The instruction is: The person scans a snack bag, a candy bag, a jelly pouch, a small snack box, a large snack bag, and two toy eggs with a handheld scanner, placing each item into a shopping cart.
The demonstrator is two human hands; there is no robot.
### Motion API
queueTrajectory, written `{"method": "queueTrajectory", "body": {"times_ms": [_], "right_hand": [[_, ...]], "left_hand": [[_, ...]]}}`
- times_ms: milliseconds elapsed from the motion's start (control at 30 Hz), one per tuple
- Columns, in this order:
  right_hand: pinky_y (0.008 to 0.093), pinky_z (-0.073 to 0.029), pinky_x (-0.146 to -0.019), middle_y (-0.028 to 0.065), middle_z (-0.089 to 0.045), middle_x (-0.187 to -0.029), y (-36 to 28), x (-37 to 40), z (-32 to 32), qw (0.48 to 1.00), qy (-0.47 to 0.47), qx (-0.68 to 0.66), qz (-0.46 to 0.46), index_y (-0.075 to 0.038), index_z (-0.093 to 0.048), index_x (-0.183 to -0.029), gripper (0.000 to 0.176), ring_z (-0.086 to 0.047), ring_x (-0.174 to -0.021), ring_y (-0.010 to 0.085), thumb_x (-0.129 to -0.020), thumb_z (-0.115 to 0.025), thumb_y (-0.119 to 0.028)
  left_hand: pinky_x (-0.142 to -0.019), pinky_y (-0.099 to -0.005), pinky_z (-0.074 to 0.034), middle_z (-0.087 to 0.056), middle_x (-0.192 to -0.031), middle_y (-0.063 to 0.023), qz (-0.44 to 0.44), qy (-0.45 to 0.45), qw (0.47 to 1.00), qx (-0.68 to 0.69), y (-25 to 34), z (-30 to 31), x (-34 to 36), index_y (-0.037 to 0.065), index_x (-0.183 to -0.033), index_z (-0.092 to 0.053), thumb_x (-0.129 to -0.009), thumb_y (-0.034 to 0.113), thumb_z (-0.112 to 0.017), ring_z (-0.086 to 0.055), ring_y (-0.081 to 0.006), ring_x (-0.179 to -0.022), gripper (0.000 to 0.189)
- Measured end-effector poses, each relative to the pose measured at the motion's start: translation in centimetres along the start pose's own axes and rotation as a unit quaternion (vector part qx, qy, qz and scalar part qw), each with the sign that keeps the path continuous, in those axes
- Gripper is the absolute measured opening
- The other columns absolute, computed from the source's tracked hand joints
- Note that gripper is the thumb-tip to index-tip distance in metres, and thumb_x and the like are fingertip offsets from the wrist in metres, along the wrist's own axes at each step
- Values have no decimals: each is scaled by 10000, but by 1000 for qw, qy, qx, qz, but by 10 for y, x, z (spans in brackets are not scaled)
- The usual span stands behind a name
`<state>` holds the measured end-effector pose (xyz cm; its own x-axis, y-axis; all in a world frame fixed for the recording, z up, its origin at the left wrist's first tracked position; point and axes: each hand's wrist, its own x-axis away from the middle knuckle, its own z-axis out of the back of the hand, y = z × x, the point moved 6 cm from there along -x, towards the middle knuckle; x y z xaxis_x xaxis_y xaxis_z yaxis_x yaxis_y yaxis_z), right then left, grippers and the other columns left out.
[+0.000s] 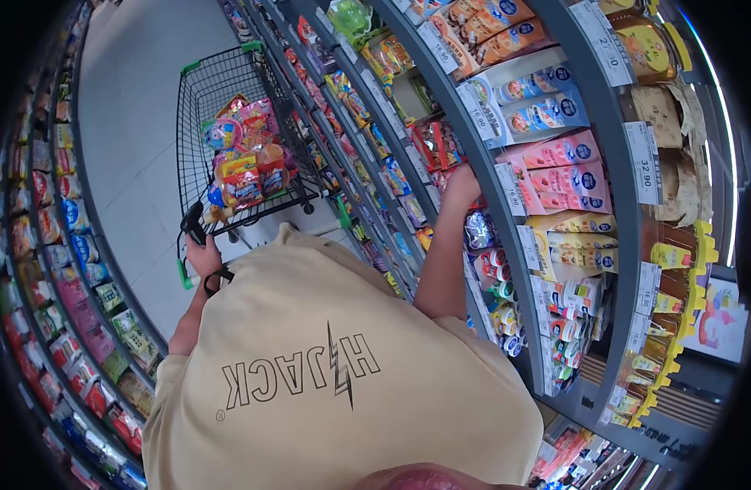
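Observation:
My left hand (202,255) is closed around the handle of a black wire shopping cart (193,122), beside a black fitting (193,222) at its corner. Colourful snack packages (249,175) in shiny wrapping lie heaped in the cart. On the other side, my right hand (464,186) reaches into the right-hand shelving, close to red snack bags (435,145). Its fingers are hidden behind the shelf edge, so what they touch cannot be made out. Just below it sits a dark purple bag (480,230).
Pink pouches (565,175) and blue pouches (540,98) fill the shelf right of my arm, with price tags along its edge. Jars with coloured lids (506,314) stand lower. Packed shelves (65,278) line the left side. A tiled aisle floor (131,106) runs ahead.

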<state>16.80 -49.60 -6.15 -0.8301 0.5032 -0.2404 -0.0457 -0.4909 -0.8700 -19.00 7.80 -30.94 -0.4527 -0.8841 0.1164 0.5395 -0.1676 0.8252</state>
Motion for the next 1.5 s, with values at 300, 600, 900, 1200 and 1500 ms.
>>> {"method": "queueTrajectory", "body": {"times_ms": [300,600,900,1200,1500], "right_hand": [[463,-550,-535,155,-714,-831,85,-40,-32,978,-108,125,-128,-20,-730,-933,336,-696,-639,307,-1026,-590,-311],[466,-496,-1101,343,-626,-1487,24,-23,-32,995,3,77,-60,108,-626,-1410,523,-629,-1313,484,-1124,-488,-307],[594,-512,-1055,427,-647,-1335,51,-39,-43,977,14,211,40,140,-619,-1340,480,-645,-1200,584,-1020,-511,-202],[642,-506,-1045,482,-577,-1364,-42,19,-34,960,18,209,184,195,-564,-1307,441,-622,-1178,623,-1028,-574,-147],[342,-602,-850,153,-714,-1186,-31,127,-154,930,-324,-42,165,-6,-656,-1304,309,-727,-1053,213,-1016,-747,-77]], "left_hand": [[-532,-443,-558,-696,-724,-163,-152,70,984,-64,4,5,-2,-18,-1200,-629,-913,167,-785,-698,-287,-551,375],[-794,-518,-585,-762,-919,-220,3,-7,999,-45,34,21,6,21,-1265,-642,-860,193,-775,-743,-443,-873,460],[-789,-524,-580,-749,-907,-229,23,-15,999,-37,35,23,5,31,-1259,-639,-862,196,-780,-732,-452,-861,453],[-799,-509,-582,-758,-941,-226,16,-18,998,-55,27,19,4,27,-1343,-635,-880,185,-788,-742,-436,-883,513],[-735,-480,-572,-741,-874,-214,26,-29,999,-35,28,17,3,-8,-1336,-629,-878,164,-781,-735,-393,-792,512]]}}
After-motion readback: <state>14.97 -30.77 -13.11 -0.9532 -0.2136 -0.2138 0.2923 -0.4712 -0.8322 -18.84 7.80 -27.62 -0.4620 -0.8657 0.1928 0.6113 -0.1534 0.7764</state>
